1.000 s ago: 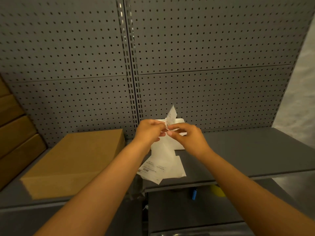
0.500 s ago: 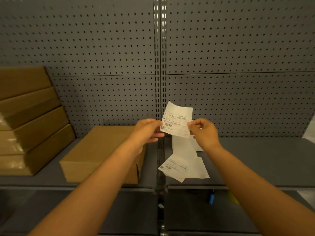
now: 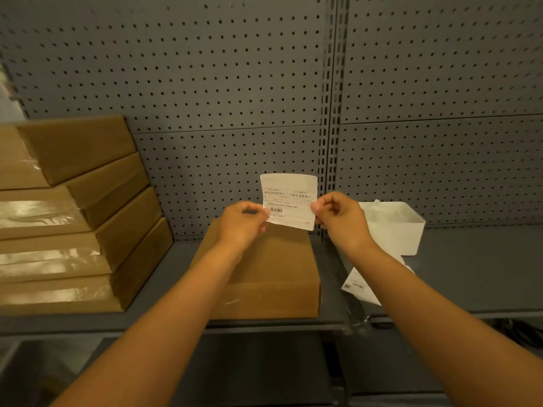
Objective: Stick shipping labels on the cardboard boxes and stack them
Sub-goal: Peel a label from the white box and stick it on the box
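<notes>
Step in hand: placing 1 shipping label [image 3: 289, 201] on the lone cardboard box [image 3: 273, 268]; label is in the air, not yet touching the box.
Left hand: left hand [image 3: 242, 223] pinches the label's lower left edge between thumb and fingertips, closed on the paper.
Right hand: right hand [image 3: 338, 214] pinches the label's right edge the same way, closed on the paper.
Label: held upright, printed side facing the camera, barcode at lower left, sheet stretched almost flat between both hands. Whether the backing is off, I cannot tell.
Target box: lies flat on the shelf [image 3: 470, 274], directly below and just behind the hands; top face bare and brown, no label visible.
Stack: 4 taped boxes [image 3: 88, 218] piled at the left, well apart from the target box.
Other items: white bin [image 3: 393, 227] at the right; loose label sheets [image 3: 360, 284] near the shelf's front edge.
Technique (judgement): tip the label flat, sticky side down, centre it over the top face, edges parallel to the box edges. Land 1 edge first, then smooth across to push air out.
Risk (judgement): slack in the sheet could let it fold on itself or land skewed; keep light tension until the first edge is down.
</notes>
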A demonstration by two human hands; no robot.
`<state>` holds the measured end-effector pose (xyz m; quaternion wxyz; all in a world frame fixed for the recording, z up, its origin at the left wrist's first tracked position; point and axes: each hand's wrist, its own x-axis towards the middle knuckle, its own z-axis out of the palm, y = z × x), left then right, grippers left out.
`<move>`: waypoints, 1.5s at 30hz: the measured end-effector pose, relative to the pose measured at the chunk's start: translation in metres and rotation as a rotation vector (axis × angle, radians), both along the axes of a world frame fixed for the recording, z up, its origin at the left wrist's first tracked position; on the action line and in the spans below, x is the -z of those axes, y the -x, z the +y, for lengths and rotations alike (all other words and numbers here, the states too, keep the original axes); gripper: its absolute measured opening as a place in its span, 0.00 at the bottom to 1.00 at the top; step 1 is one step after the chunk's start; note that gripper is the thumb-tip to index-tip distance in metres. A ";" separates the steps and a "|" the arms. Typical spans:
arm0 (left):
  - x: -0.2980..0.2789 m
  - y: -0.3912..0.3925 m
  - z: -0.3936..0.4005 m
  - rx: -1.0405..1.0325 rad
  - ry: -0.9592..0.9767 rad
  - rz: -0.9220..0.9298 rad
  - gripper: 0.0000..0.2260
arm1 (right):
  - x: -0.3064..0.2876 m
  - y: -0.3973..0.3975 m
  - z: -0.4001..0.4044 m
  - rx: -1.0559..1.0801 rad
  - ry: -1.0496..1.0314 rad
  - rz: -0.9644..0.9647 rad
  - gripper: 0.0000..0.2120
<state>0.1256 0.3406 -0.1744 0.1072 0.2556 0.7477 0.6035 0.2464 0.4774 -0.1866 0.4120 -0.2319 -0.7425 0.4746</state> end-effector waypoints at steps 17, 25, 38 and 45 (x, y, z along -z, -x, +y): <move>-0.003 0.064 -0.052 0.116 -0.026 -0.034 0.07 | 0.006 0.058 -0.043 0.042 0.014 -0.075 0.05; -0.003 0.070 -0.042 0.048 -0.046 -0.091 0.07 | 0.006 0.068 -0.035 -0.027 0.018 -0.107 0.05; 0.001 0.077 -0.033 -0.022 0.121 -0.136 0.02 | 0.010 0.073 -0.023 -0.102 0.135 -0.265 0.07; 0.000 0.078 -0.033 0.003 0.142 -0.179 0.04 | 0.010 0.076 -0.020 -0.110 0.170 -0.297 0.07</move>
